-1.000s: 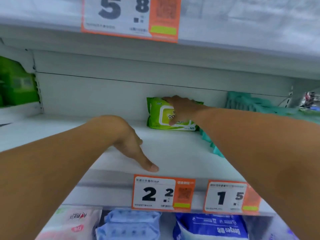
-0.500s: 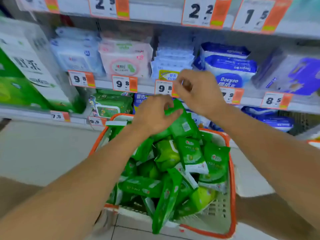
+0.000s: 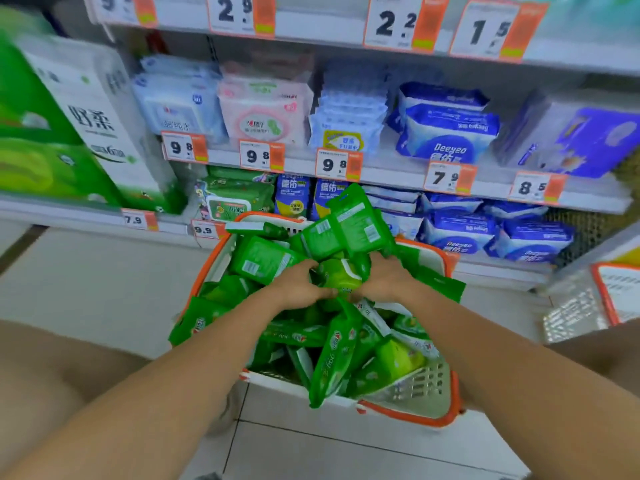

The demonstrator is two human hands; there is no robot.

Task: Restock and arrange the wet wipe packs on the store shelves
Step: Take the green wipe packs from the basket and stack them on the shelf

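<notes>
Both hands, left (image 3: 300, 288) and right (image 3: 386, 279), now grasp green wipe packs (image 3: 341, 276) in the basket (image 3: 408, 412). Having left the shelf, they begin another restocking round.

Bg in front of me: big green/white tissue bale (image 3: 86, 133) far left on low shelf, orange price tags (image 3: 450, 178) along shelf edges w/ 9.8, 7.9, 8.5, pale tiled floor (image 3: 90, 282) below, silver mesh rack w/ orange-framed sign (image 3: 620, 292) at right.
</notes>
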